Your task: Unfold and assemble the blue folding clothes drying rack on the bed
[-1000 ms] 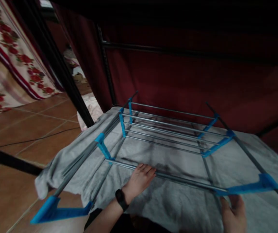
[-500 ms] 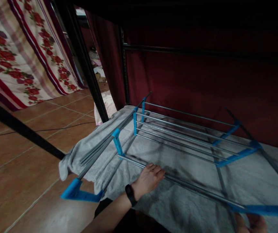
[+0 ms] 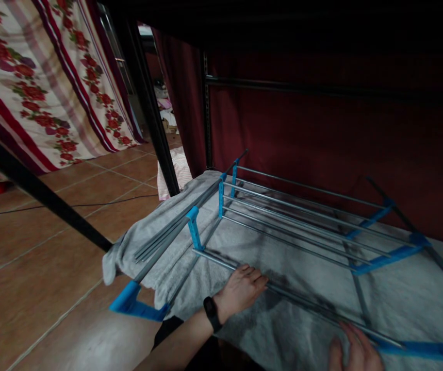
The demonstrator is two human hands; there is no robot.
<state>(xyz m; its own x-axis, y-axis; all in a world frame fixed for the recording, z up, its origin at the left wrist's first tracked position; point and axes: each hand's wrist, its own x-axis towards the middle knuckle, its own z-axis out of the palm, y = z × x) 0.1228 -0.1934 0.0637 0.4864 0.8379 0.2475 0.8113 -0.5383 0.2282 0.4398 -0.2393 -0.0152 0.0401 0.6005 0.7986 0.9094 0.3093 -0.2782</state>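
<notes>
A partly assembled rack of grey metal tubes and blue plastic connectors (image 3: 194,229) lies on a grey blanket (image 3: 286,330). My left hand (image 3: 246,288), with a black band on its wrist, is closed over a pair of metal tubes (image 3: 296,298) along the rack's near side. At the bottom right, my right hand (image 3: 355,350) has its thumb and fingers apart. Its fingertips reach the same tubes, left of a long blue connector (image 3: 426,350). Several crossbars (image 3: 283,211) join the blue connectors farther back. Loose-looking tubes (image 3: 165,239) lie bundled along the rack's left side.
Black metal frame posts (image 3: 153,118) and a slanting bar (image 3: 39,193) border the blanket on the left. Dark red cloth (image 3: 322,139) hangs behind. A floral curtain (image 3: 59,77) hangs over the tiled floor (image 3: 51,268), where a cable (image 3: 89,205) runs.
My right hand has moved left along the near tubes, away from the blue connector. My left hand keeps its place on them. The view has shifted slightly.
</notes>
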